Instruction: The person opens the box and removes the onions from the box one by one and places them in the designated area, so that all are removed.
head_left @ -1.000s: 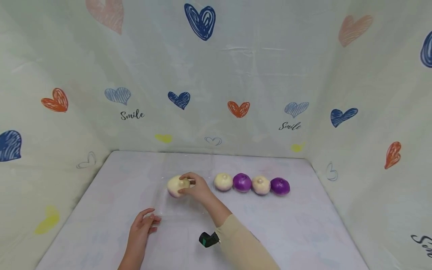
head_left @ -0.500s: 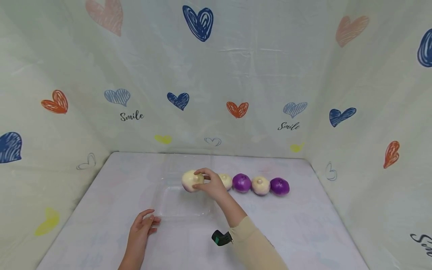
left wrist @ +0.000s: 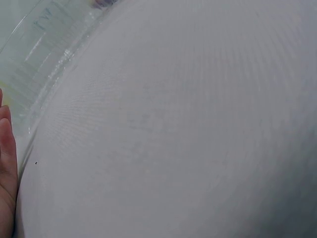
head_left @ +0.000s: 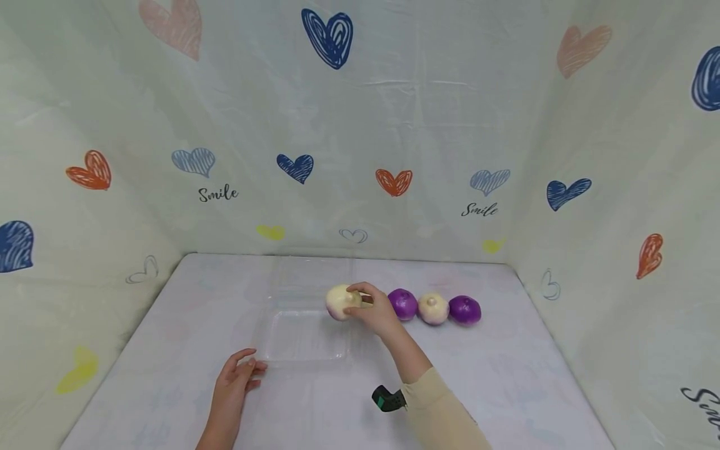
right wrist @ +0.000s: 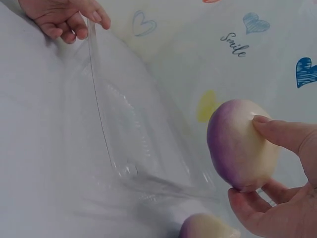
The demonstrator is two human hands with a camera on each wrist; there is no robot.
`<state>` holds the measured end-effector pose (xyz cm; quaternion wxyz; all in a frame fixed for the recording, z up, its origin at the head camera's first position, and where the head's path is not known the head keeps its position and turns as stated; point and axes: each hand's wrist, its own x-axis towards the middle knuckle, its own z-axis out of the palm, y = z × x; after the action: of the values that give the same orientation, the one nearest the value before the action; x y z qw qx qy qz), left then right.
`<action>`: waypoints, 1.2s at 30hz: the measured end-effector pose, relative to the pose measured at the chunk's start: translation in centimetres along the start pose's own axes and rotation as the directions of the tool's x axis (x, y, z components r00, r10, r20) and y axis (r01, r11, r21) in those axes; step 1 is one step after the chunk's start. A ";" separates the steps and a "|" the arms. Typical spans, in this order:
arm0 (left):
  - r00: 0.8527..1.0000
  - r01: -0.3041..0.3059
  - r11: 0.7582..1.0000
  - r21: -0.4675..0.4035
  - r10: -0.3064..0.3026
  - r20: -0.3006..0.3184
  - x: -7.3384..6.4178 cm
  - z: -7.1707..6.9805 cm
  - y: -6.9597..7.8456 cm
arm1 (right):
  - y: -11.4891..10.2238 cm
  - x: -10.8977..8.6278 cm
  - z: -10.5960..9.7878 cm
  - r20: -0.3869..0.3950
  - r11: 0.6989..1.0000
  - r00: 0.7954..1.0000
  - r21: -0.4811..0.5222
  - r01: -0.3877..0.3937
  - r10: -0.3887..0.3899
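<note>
My right hand [head_left: 375, 309] grips a cream-white turnip [head_left: 340, 302] with a purple underside, thumb on one side and fingers on the other, raised over the table. In the head view it covers most of a second white turnip [right wrist: 200, 228], whose top shows low in the right wrist view. My left hand [head_left: 236, 375] is at the near left corner of a clear plastic box [head_left: 306, 360]; in the right wrist view the rim runs between its fingertips. The box's see-through lid [head_left: 312, 272] seems raised at the back. Only part of the left hand shows in the left wrist view.
A purple onion-like bulb [head_left: 402, 304], another white turnip [head_left: 433, 309] and a second purple bulb [head_left: 464, 310] line up right of the hand. A dark camera [head_left: 388, 398] sits on my right wrist. Heart-printed sheeting [head_left: 427, 125] walls the white table [head_left: 495, 381] at back and sides.
The right hand has lifted the turnip from over the clear box and carried it rightward, up to the row, partly hiding the white turnip there. The left hand has stayed in place.
</note>
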<state>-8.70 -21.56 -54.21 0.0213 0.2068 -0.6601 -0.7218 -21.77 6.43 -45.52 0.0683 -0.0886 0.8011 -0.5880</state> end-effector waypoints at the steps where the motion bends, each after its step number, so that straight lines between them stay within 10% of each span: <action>1: 1.000 -0.001 1.000 -0.004 0.001 -0.001 0.0 0.0 0.0 | 0.1 -0.1 -0.2 0.001 1.000 1.000 0.003 -0.004 0.004; 36: 1.000 0.020 1.000 0.014 -0.020 0.014 0.1 -0.2 -0.1 | 1.9 -3.3 -10.2 -0.143 0.996 0.987 -0.042 -0.081 0.074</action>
<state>-8.75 -21.76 -54.30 0.0082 0.2085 -0.6631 -0.7188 -20.84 17.17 -44.23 0.0322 -0.0172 0.8204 -0.5706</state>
